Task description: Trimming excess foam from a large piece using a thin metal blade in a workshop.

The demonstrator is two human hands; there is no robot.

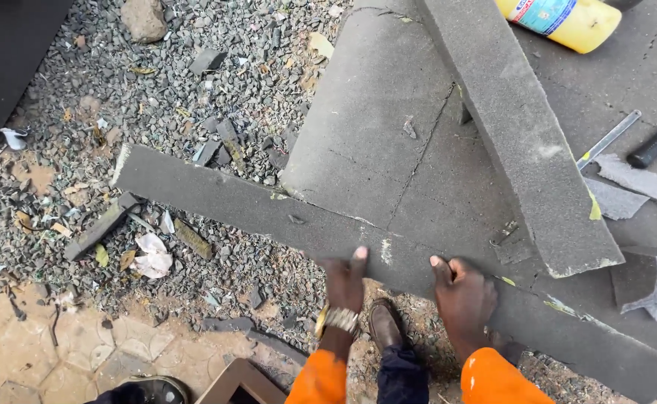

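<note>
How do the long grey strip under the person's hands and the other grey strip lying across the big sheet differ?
The long strip lies low, nearly level, reaching out over the gravel; the upper strip runs steeply from the top edge down to the right. Both hands, left hand and right hand, press on the long strip; nothing touches the upper strip. Both are dark grey, rough and straight-edged.

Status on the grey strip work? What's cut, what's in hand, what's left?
Done: one long grey gritty strip lies cut across the sheet, with grey offcut scraps beside a metal straightedge. In hand: left hand and right hand both press the near edge of a second long grey strip overhanging the gravel. Left: the wide grey sheet remains uncut.
</note>
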